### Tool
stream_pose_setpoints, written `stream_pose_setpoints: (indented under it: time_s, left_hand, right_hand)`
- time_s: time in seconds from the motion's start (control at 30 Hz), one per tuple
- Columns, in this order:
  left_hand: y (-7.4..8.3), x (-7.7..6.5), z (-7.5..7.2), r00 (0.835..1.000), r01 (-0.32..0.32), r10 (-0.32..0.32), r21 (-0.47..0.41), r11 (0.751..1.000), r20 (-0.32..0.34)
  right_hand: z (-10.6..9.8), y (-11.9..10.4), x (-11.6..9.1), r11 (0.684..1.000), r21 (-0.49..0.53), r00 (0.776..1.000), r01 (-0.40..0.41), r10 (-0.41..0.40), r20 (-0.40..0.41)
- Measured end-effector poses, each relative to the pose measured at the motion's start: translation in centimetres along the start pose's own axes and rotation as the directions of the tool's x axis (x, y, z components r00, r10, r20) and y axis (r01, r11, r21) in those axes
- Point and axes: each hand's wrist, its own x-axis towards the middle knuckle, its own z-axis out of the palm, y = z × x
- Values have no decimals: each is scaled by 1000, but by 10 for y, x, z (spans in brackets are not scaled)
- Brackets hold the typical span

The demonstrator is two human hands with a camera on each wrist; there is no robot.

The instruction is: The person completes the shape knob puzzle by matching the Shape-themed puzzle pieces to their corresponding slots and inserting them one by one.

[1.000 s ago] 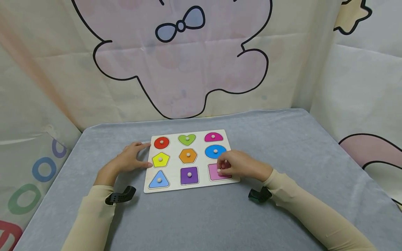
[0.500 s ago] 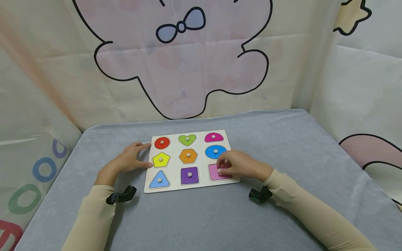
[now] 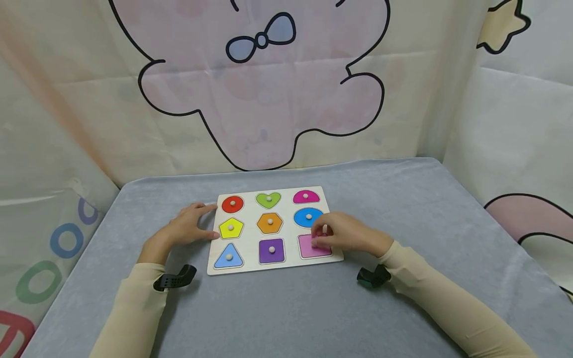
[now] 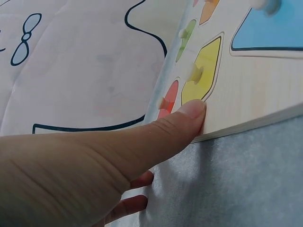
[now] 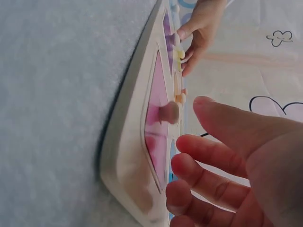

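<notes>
A white wooden peg puzzle board [image 3: 249, 256] lies on the table, with several coloured knobbed shapes in it. My left hand [image 3: 181, 230] is at its left edge, index finger and thumb spread. The thumb [image 4: 191, 111] rests on the edge beside the yellow pentagon [image 4: 207, 59]. Over the board's near right corner is my right hand [image 3: 342, 232]. Its curved, parted fingers are just off the knob [image 5: 169, 112] of the pink rectangle [image 5: 154, 127], as the right wrist view shows. That rectangle sits in its slot. Near it are the purple square [image 3: 271, 256] and blue oval [image 3: 304, 219].
A grey-blue cloth [image 3: 268, 313] covers the table under the board and arms. Behind the table hangs a printed curtain [image 3: 264, 99] with a bow. Black straps with cameras sit at the left wrist [image 3: 174, 279] and right wrist [image 3: 373, 277].
The head view has shifted slightly. My right hand has risen a little at the pink rectangle's knob. My left hand stays at the board's left edge, and the shapes keep their places.
</notes>
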Motion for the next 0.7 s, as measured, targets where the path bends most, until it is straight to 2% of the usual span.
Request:
stream_pose_setpoints:
  time_s: [0.2,0.43,0.57,0.7]
  left_hand:
    - [5,3,1,1000,-7,7,2,1000,1]
    - [10,7,1,1000,-10,10,1,1000,-3]
    - [11,6,-1,1000,-16,15,-20,1000,-22]
    - [12,4,-3,996,-44,41,-35,998,-77]
  right_hand:
    - [-7,9,-4,998,52,999,-22,24,-27]
    - [-15,22,-9,999,38,992,-15,19,-122]
    - [-23,27,-12,999,17,980,-45,47,-191]
    - [-32,34,-14,997,7,960,-75,75,-270]
